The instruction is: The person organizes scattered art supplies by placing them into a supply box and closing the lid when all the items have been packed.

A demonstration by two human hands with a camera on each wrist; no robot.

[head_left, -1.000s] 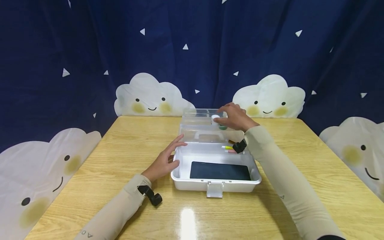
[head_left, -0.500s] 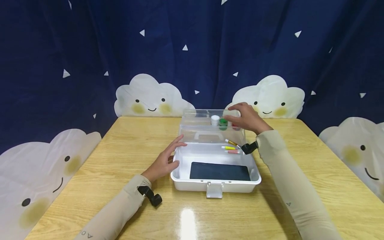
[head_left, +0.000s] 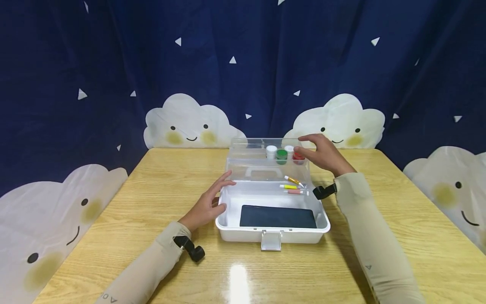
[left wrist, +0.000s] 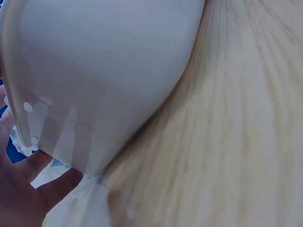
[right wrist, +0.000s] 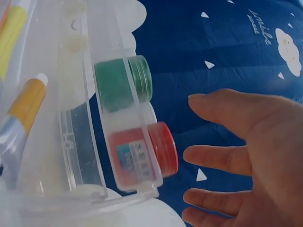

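Observation:
A white case [head_left: 231, 234] stands with its clear lid [head_left: 247, 162] raised at the back. My left hand [head_left: 203, 209] rests fingertips and thumb on the case's left end; the left wrist view shows fingers [left wrist: 61, 187] against its wall. Small paint jars sit in the clear compartment behind: a red jar [head_left: 298, 156], a green jar [head_left: 282, 155] and two with white lids [head_left: 271, 151]. Beside the red jar [right wrist: 137, 161] my right hand [head_left: 324, 153] is spread with nothing in it. The right wrist view shows a gap between its fingers [right wrist: 218, 158] and the jar.
Orange-brown, yellow [head_left: 289, 186] and pink [head_left: 294, 191] paint tubes lie at the right in the case's clear tray. A flat black rectangular object [head_left: 278, 216] lies on the case floor. The wooden table [head_left: 171, 181] ends at a dark blue cloud-patterned curtain [head_left: 212, 50].
My right hand has moved right, off the white and green jars, past the red jar, and now stands apart from it. The jars and tubes have come into view. My left hand has stayed put.

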